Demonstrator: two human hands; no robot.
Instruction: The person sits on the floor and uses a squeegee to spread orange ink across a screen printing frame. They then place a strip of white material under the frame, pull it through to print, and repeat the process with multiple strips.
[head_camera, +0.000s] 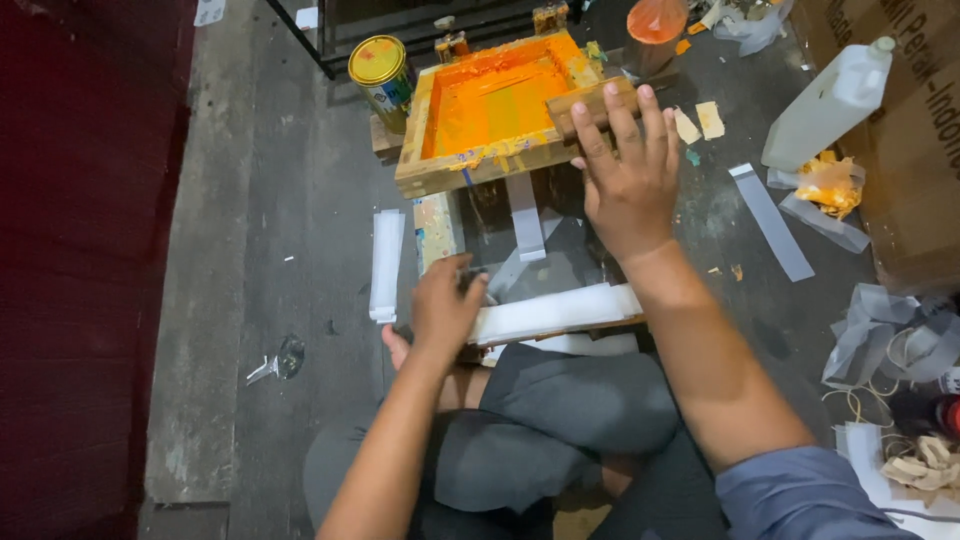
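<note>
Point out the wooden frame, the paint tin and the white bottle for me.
wooden frame (470, 170): head view, on its near wooden edge.
paint tin (378, 62): head view, on its yellow lid.
white bottle (820, 115): head view, on its side wall.

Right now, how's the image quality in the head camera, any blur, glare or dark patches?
Head view: mostly sharp around the orange screen-printing frame and right hand; the left hand is slightly soft. Light is dim and even, with a faint sheen on the white plastic strips. The red wall at the left falls into shadow, and edges bend a little from the wide lens.
</note>
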